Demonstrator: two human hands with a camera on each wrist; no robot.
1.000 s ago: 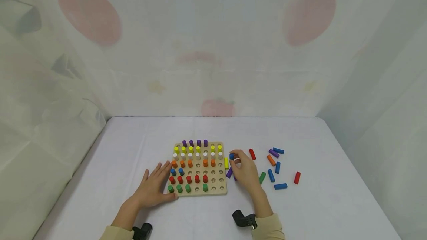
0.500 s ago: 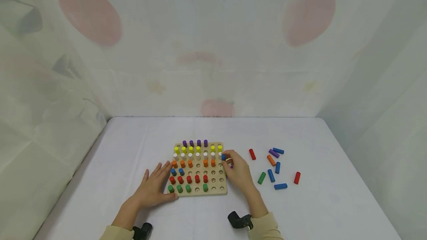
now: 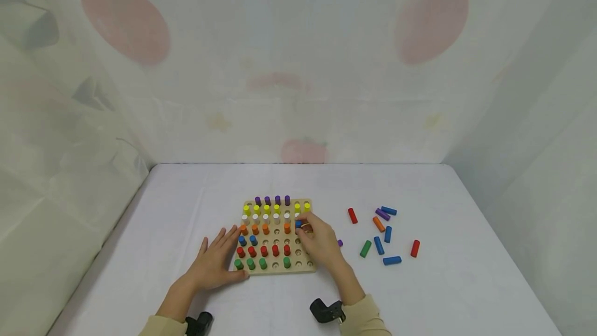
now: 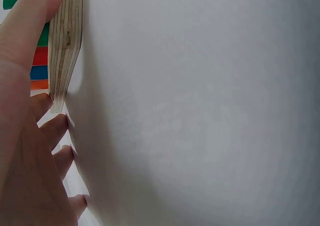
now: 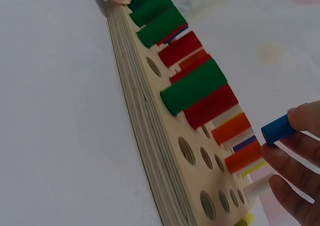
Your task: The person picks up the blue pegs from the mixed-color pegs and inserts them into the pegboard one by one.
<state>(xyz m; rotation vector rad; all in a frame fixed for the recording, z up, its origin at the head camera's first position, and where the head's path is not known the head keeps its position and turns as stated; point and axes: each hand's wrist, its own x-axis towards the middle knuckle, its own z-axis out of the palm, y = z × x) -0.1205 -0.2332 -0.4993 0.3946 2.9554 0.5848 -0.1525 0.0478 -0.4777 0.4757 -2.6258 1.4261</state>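
Observation:
A wooden pegboard (image 3: 304, 258) lies on the table, with rows of purple, yellow, white, orange, blue, red and green pegs upright in its holes. My left hand (image 3: 212, 263) rests at the board's left side with fingers spread. In the left wrist view its thumb (image 4: 25, 30) touches the board's edge near a green peg. Over the right part of the board, my right hand (image 3: 322, 240) pinches a blue peg (image 5: 276, 130) between thumb and fingers. The right wrist view shows that peg held apart from the board, above bare holes (image 5: 186, 151) and near orange pegs (image 5: 242, 157).
Loose pegs lie right of the board: several blue ones (image 3: 392, 260), a green (image 3: 366, 249), an orange (image 3: 379, 224), a purple (image 3: 383, 214) and two red (image 3: 415, 248). Another purple peg (image 3: 340, 243) shows partly behind my right hand. Light curtains surround the table.
My right hand has moved left with the blue peg, from beside the board to over its right columns. My left hand has stayed in place.

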